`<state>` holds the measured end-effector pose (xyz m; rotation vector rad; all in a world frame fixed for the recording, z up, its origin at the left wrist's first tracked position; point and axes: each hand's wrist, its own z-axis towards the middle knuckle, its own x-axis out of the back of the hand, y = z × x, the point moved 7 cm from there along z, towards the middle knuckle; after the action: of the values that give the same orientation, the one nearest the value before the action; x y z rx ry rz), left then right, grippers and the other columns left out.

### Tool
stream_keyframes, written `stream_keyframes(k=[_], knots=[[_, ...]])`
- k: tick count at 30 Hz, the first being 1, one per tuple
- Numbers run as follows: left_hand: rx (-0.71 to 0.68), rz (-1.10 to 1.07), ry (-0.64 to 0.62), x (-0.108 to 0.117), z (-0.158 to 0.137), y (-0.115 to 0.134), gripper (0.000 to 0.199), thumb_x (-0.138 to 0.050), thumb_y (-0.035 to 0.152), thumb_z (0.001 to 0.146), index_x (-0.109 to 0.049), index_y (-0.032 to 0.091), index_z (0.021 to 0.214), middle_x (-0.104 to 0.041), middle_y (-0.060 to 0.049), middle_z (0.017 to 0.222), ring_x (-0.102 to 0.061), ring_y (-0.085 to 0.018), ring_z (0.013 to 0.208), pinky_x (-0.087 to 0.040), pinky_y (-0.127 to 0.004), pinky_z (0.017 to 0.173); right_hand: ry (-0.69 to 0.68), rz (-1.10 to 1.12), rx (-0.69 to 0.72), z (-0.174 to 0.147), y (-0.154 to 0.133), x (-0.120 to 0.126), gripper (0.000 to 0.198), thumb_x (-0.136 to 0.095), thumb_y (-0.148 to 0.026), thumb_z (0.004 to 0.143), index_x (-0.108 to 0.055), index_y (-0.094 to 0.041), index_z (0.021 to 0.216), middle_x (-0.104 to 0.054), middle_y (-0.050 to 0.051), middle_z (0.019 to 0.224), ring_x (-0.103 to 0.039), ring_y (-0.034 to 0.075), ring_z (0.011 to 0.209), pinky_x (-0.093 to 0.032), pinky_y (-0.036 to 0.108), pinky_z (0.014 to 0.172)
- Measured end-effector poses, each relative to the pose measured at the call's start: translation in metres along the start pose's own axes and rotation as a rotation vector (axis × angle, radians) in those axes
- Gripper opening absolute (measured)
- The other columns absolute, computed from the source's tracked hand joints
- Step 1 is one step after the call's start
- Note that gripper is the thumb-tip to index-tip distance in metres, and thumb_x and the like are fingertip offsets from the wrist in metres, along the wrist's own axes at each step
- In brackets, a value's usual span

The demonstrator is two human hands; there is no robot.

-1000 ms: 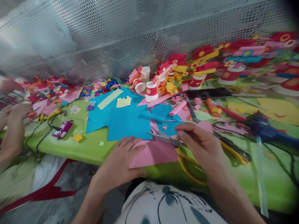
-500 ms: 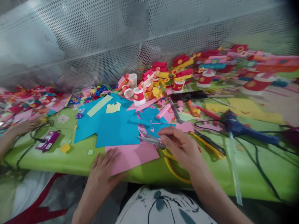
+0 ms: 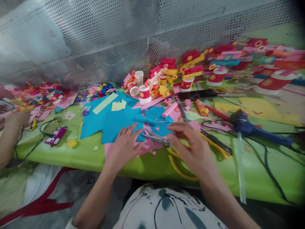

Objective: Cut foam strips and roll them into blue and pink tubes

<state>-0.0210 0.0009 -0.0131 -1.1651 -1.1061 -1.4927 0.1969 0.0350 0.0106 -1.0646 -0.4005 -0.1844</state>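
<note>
My left hand (image 3: 126,144) lies palm down with its fingers spread, over the blue sheet (image 3: 92,127) and the pink sheet (image 3: 110,149). My right hand (image 3: 193,146) hovers around the scissors (image 3: 158,139), whose blades point left and whose yellow handles pass beneath it. Its fingers are bent, with a gap between thumb and forefinger; nothing shows clearly in them. Beyond the blades, a rolled blue paper tube (image 3: 145,120) rests on blue paper. A small pink scrap (image 3: 154,153) is just below the blades.
A blue glue gun (image 3: 262,132) with its cord lies at right, beside yellow-handled pliers-like tool (image 3: 218,146). Red-and-white paper cups (image 3: 145,94) with paper rolls line the back by the perforated panel (image 3: 107,41). A purple box (image 3: 55,136) and another person's hand (image 3: 17,119) are at left.
My left hand has slid right and away from me, from the pink sheet's left edge onto the papers' middle. My right thumb and forefinger have moved apart. The view has shifted slightly left.
</note>
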Motion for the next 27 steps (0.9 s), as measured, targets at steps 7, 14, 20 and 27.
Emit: stream_keyframes(k=[7,14,20,27], knots=[[0.074,0.009,-0.157,-0.012,0.014,-0.015,0.039,-0.048,0.038,0.103,-0.067,0.028,0.136,-0.056,-0.009,0.156,-0.053,-0.033,0.142,-0.046,-0.050,0.114,-0.192,-0.754,0.232,-0.030,0.005,-0.016,0.030,-0.068,-0.025,0.092,-0.070,-0.015,0.120,-0.074,0.014,0.119,-0.069,0.037,0.107,-0.056,0.051,0.089],[0.200,0.059,-0.050,0.000,0.015,-0.014,0.028,-0.052,0.037,0.103,-0.075,0.021,0.103,-0.076,-0.009,0.122,-0.071,-0.029,0.111,-0.055,-0.040,0.091,-0.095,-0.859,0.231,-0.032,0.023,-0.008,0.023,-0.061,-0.029,0.099,-0.075,-0.015,0.111,-0.075,0.013,0.112,-0.068,0.033,0.099,-0.054,0.045,0.084],[0.086,0.010,-0.031,-0.010,0.051,-0.012,0.043,-0.049,0.020,0.102,-0.063,0.030,0.141,-0.074,-0.006,0.124,-0.073,-0.024,0.100,-0.054,-0.033,0.077,-0.073,-0.820,0.222,-0.033,0.038,-0.004,0.021,-0.061,-0.025,0.099,-0.076,-0.017,0.112,-0.073,0.012,0.108,-0.069,0.029,0.094,-0.054,0.041,0.079],[-0.025,-0.209,-0.067,-0.015,0.076,-0.022,0.027,-0.060,0.019,0.097,-0.082,0.033,0.105,-0.079,0.001,0.115,-0.074,-0.020,0.098,-0.054,-0.030,0.080,-0.073,-0.734,0.159,-0.035,0.043,-0.001,0.024,-0.057,-0.013,0.099,-0.075,-0.018,0.112,-0.073,0.009,0.099,-0.069,0.027,0.089,-0.052,0.038,0.075]])
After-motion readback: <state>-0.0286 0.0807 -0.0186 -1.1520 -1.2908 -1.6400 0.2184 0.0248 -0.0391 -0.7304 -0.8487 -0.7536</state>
